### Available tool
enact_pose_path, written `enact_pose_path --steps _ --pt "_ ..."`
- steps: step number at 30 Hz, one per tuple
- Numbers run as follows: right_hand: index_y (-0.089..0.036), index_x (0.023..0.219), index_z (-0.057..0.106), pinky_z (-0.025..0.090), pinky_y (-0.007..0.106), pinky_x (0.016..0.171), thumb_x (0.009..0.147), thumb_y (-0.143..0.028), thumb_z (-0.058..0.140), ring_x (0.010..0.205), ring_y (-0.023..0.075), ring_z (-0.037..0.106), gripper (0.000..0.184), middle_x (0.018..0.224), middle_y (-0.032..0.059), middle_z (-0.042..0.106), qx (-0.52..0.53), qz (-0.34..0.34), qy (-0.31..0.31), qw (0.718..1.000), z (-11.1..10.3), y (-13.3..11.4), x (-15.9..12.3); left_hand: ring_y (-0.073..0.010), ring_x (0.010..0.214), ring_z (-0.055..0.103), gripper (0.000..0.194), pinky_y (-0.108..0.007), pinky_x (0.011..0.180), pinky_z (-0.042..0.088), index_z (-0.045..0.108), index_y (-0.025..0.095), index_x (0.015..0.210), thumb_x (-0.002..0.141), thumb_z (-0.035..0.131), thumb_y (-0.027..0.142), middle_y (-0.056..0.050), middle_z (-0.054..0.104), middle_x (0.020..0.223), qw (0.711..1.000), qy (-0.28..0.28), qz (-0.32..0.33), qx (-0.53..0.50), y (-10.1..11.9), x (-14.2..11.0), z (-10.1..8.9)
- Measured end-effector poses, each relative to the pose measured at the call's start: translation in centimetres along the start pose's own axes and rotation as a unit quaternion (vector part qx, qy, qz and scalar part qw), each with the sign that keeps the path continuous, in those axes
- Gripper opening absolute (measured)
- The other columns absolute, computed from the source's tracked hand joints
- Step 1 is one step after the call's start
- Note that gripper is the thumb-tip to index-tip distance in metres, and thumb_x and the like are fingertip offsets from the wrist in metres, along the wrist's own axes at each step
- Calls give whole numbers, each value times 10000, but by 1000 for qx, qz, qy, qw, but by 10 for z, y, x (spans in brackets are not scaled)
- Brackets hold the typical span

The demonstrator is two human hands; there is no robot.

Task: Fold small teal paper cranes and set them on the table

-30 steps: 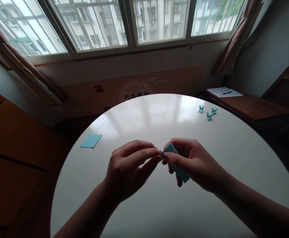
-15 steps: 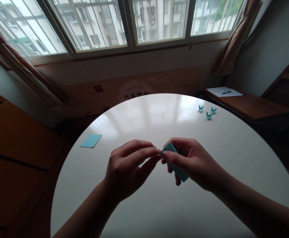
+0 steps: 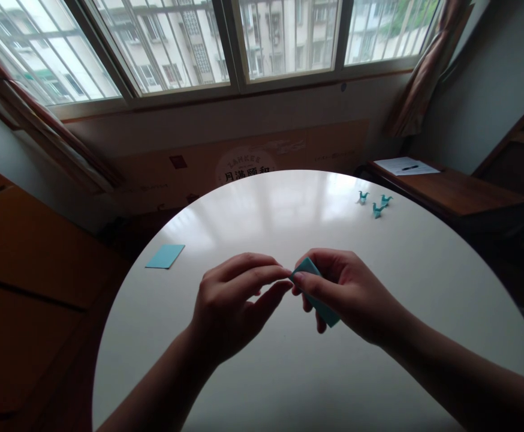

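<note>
A folded strip of teal paper [image 3: 325,311] is held above the table, slanting down to the right. My right hand [image 3: 340,282] pinches it, with the thumb on top and the fingers curled behind. At the strip's upper left corner, the fingertips of my left hand [image 3: 239,294] close together on the paper's edge. Part of the strip is hidden beneath my right thumb.
On the round white table [image 3: 190,390] lies a stack of light blue square paper [image 3: 165,256] at the left. Three folded teal paper birds [image 3: 378,210] stand at the back right. Beyond them, a wooden desk [image 3: 473,195] carries a white sheet [image 3: 401,166] and a pen [image 3: 410,168].
Almost nothing differs. The lower end of the teal strip has shifted slightly up and left with my right hand, and my left hand stays at its corner.
</note>
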State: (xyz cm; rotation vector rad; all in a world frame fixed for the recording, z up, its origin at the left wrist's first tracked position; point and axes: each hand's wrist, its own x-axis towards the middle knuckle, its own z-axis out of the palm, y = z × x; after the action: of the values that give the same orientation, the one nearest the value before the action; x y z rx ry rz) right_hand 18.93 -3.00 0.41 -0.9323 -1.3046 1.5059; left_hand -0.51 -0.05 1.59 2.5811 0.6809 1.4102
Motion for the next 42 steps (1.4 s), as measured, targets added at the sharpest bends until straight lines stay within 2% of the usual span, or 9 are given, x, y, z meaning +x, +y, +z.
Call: enact_pose_path --steps 4,7,10,18,21,25,29,34,42 --pt "-147 810 677 543 191 425 841 -303 750 561 129 613 175 657 3 638 -8 -5 18 1000 -1 2 1 -117 625 662 70 -180 473 563 755 155 890 824 759 130 -59 728 842 991 4 -110 -80 -1 -1 1" --pt "-148 813 678 541 185 425 839 -300 752 547 120 601 171 651 -3 635 -20 -14 29 999 -1 4 2 -129 621 649 40 -172 417 526 756 146 845 827 759 182 -62 710 808 967 5 -205 -153 -2 -1 5" --pt "-154 815 676 539 178 429 856 -306 736 540 108 585 168 651 -11 627 -37 -23 36 998 0 5 2 -143 621 636 75 -176 388 503 752 141 814 827 757 215 -64 696 772 946 -3 -252 -205 -2 -2 9" --pt "-154 826 670 526 203 442 898 -311 670 549 121 588 173 658 -3 614 -82 -31 41 995 2 9 2 -124 578 582 83 -173 395 493 715 130 744 813 704 176 -46 651 712 925 -34 -298 -232 2 0 13" --pt "-155 817 675 507 219 478 875 -322 704 570 127 583 178 671 1 618 -80 -36 35 996 2 10 3 -121 577 566 78 -174 398 494 703 131 735 799 701 176 -33 627 690 912 -41 -321 -254 1 0 13" --pt "-162 838 711 462 222 521 834 -306 761 619 132 576 152 703 4 645 -50 -53 30 997 0 9 5 -111 544 540 82 -177 395 482 690 134 731 792 701 188 -15 600 656 892 -42 -346 -287 -2 -2 12" --pt "-173 898 741 488 232 602 810 -286 791 710 148 622 151 794 16 698 0 -35 27 999 -3 7 6 -91 500 523 76 -176 404 477 687 137 736 791 701 187 1 598 638 879 -46 -362 -306 -3 -3 10" --pt "-167 803 739 458 242 609 790 -322 812 686 143 589 172 728 2 674 53 -4 27 998 -5 7 7 -99 512 525 76 -184 406 486 691 142 739 787 707 199 0 604 638 871 -56 -371 -318 -3 -1 10" --pt "-169 844 763 461 277 655 755 -402 840 718 167 589 261 770 25 691 53 4 44 998 -7 9 9 -97 527 517 84 -178 420 469 687 133 737 773 712 205 2 599 640 858 -59 -392 -326 -4 -3 10"
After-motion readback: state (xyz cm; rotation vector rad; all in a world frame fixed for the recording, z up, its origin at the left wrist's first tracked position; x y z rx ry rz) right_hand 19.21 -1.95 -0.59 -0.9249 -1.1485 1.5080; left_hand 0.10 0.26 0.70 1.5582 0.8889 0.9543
